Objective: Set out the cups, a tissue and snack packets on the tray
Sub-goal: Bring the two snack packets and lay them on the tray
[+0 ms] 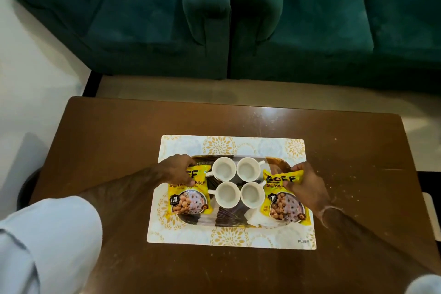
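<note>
Head view of a dark oval tray with gold fan pattern (224, 218) resting on a white placemat with gold floral print (229, 237), itself on a brown polished wooden table (119, 131). Four white ceramic cups (236, 181) stand upright in a two-by-two block at the tray's centre, their handles pointing outward. The left hand (176, 170) pinches the far end of a yellow printed snack packet (188, 197) lying at the tray's left side; the right hand (306, 186) pinches the far end of a second yellow snack packet (285, 199) at the tray's right side. A crumpled white tissue (259, 218) lies at the near right of the tray, partly under the right packet.

Step in hand, as judged: final placement of the two packets, the cups and tissue being already set. The next move calls for both hands to loosen and lift clear without nudging the cups just beside them.

Obscured: the tray's left and right ends lie under the packets; both packets' far ends are covered by the fingers; whether each packet rests fully on the tray cannot be told.
</note>
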The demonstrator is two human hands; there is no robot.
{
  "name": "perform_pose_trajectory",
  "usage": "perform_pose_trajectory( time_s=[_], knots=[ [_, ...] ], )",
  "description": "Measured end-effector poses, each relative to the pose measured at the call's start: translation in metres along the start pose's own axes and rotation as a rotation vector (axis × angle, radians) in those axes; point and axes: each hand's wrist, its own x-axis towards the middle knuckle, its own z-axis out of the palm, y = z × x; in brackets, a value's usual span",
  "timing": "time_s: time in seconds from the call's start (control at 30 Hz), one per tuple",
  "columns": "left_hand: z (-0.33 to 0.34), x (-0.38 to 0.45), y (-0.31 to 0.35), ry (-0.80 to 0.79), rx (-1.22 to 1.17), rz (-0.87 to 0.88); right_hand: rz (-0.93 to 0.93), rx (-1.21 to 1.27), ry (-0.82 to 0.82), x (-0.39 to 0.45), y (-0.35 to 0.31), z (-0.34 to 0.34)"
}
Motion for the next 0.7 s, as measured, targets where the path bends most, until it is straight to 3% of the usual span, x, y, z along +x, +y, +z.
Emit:
perform_pose_trajectory(
  time_s=[0.13, 0.4, 0.7],
  knots=[
    [0.011, -0.001, -0.001, 0.148, 0.102, 0.07, -0.095, -0.061, 0.0, -0.003, -0.001, 0.008],
    [0.039, -0.008, -0.008, 0.453, 0.305, 0.282, -0.245, -0.45, 0.068, -0.006, 0.002, 0.022],
    [0.059, -0.015, -0.001, 0.533, 0.423, 0.197, -0.195, -0.699, 0.036, -0.012, 0.001, 0.031]
  ],
)
